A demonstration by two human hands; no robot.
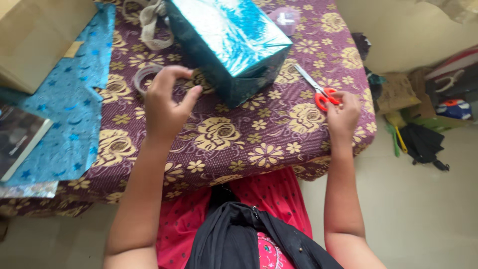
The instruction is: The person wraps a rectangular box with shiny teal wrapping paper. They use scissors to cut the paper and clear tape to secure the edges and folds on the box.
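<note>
With the left hand (167, 102) pinching the clear tape roll (147, 75) beside the wrapped box (231, 42) and the right hand (341, 114) curled on the scissors (318, 89) near the desk's (224, 149) right edge, they could slip off.

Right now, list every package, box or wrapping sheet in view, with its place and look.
Wrapped box: top centre of the table, block-shaped, shiny teal-blue foil.
Wrapping sheet: flat on the table's left side, blue with darker stars.
Cardboard box: top left corner, plain brown.
Cardboard pieces: on the floor at right, brown, creased.
No screens or signs show.
</note>
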